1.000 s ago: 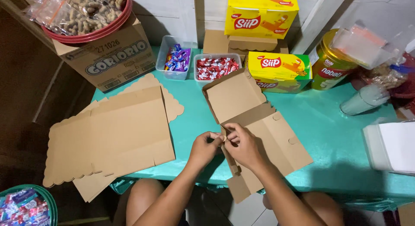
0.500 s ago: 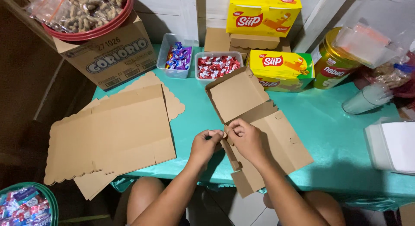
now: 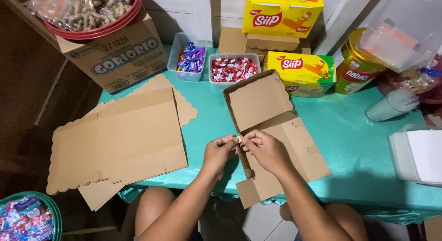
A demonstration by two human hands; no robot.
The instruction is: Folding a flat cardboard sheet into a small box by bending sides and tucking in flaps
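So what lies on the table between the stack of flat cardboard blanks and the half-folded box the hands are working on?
Only bare teal tablecloth separates the flat cardboard blanks from the half-folded box, seen from the head camera.

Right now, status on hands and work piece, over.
Left hand and right hand both pinching a flap of the cardboard box blank. Flat cardboard stack alongside, clear.

Bare table [image 3: 363, 149] right of brown box [image 3: 276, 139]; flat cardboard stack [image 3: 124, 139] crowds left
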